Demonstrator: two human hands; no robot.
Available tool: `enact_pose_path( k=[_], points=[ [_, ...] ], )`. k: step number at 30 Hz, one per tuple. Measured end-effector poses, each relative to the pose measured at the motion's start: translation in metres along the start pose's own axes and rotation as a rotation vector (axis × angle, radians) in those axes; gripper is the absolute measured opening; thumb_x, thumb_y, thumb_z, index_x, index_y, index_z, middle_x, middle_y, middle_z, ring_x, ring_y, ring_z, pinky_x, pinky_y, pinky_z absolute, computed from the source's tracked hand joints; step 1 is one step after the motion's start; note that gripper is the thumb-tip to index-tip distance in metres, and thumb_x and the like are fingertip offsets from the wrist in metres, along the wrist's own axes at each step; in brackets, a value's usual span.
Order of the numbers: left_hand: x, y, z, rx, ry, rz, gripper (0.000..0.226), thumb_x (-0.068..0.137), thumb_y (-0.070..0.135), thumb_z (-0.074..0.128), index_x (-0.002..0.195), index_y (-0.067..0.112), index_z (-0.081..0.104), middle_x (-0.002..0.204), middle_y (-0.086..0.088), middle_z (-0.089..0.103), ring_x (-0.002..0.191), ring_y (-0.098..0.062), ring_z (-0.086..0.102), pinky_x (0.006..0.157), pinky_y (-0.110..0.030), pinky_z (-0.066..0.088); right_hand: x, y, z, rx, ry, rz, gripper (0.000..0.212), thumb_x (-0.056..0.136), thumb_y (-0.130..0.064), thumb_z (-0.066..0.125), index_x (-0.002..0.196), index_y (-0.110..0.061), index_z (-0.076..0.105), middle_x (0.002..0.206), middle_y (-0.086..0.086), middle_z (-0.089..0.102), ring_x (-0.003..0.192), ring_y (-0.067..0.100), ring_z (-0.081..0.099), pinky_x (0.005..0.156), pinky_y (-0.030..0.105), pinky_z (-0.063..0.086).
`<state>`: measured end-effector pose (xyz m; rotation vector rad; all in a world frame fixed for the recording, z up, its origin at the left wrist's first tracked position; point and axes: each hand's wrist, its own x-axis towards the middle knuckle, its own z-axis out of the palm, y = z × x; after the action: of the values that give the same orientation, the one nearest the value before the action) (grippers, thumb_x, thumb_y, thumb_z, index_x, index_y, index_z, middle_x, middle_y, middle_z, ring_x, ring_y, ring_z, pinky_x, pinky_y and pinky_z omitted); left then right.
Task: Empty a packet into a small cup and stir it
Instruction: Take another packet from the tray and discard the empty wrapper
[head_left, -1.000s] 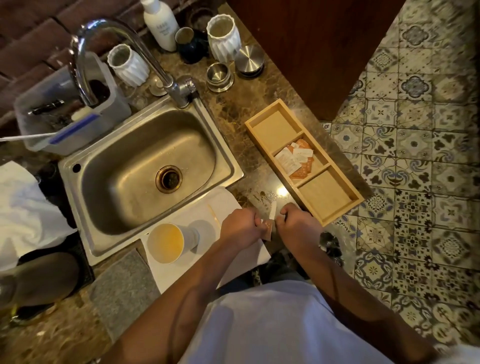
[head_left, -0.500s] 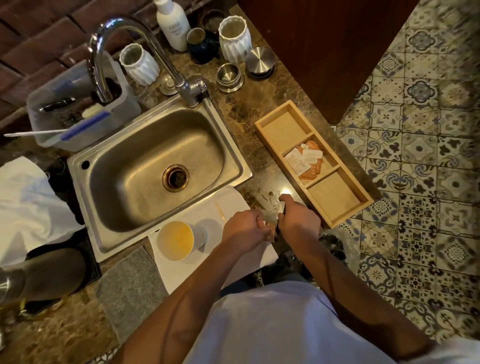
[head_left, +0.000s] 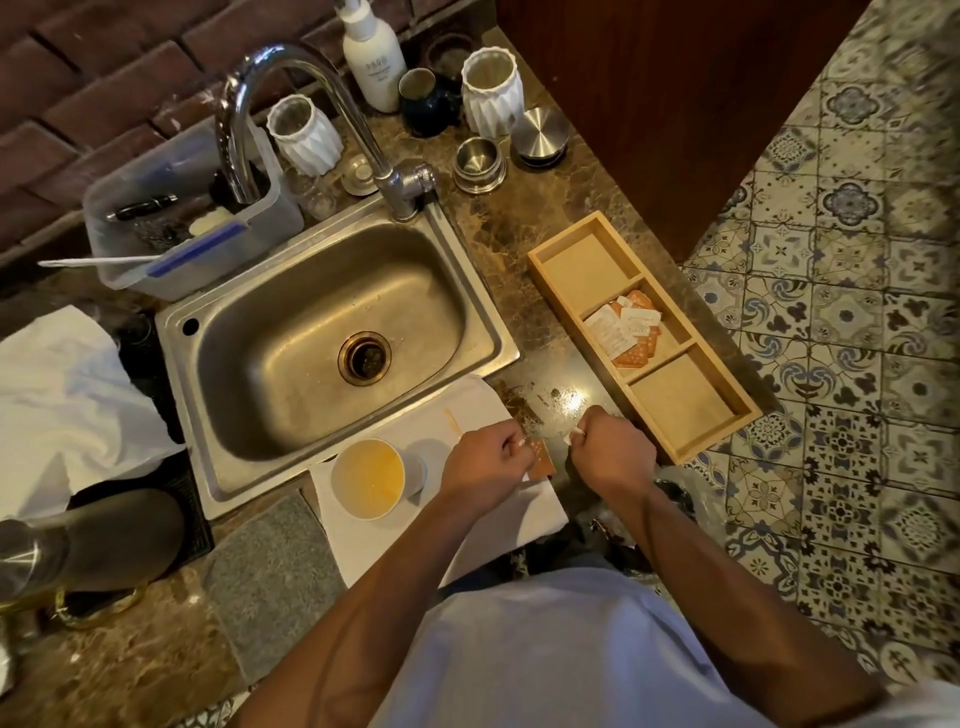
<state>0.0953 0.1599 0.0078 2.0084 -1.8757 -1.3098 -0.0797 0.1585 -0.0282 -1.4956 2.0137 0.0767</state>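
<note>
Presently: left hand (head_left: 485, 460) pinches orange packet (head_left: 540, 460) above white napkin (head_left: 524, 512); right hand (head_left: 610, 449) pinches torn-off white strip (head_left: 574, 435), just beside. Small cup (head_left: 370, 478) stands on napkin, desk edge, left of hands.

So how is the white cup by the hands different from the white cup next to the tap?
The small cup near the hands is smooth-sided and has yellow liquid inside; the ribbed cup by the tap has folded-looking sides and looks empty. The small cup sits on a white napkin; the ribbed one stands on the stone counter. Both are white, upright and open-topped.
</note>
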Motion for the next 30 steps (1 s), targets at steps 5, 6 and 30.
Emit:
enact_pose_path(
  k=[5,6,30],
  points=[
    [-0.005,-0.004,-0.004,-0.016,0.018,0.025,0.030,0.094,0.036,0.057,0.070,0.019,0.059,0.062,0.003,0.057,0.064,-0.018,0.055,0.061,-0.037,0.043,-0.004,0.012,-0.002,0.231,-0.067,-0.008,0.013,0.092,-0.032,0.056,0.095,-0.021,0.061,0.082,0.003,0.069,0.078,0.023,0.065,0.069,0.040,0.056],
    [-0.006,-0.004,-0.004,-0.030,0.021,0.034,0.031,0.095,0.038,0.056,0.072,0.017,0.062,0.065,0.001,0.061,0.066,-0.019,0.058,0.063,-0.039,0.046,-0.006,0.015,-0.003,0.334,-0.088,-0.006,0.010,0.092,-0.031,0.059,0.091,-0.022,0.063,0.076,0.004,0.070,0.074,0.023,0.066,0.069,0.041,0.056],
    [-0.051,-0.004,-0.020,-0.424,-0.024,0.097,0.016,0.094,0.014,0.067,0.088,-0.001,0.068,0.060,-0.007,0.063,0.054,-0.015,0.059,0.060,-0.030,0.050,-0.088,0.000,-0.041,1.163,-0.197,-0.049,0.003,0.097,0.001,0.054,0.096,0.001,0.057,0.081,0.032,0.071,0.054,0.030,0.062,0.044,0.032,0.050]
  ],
)
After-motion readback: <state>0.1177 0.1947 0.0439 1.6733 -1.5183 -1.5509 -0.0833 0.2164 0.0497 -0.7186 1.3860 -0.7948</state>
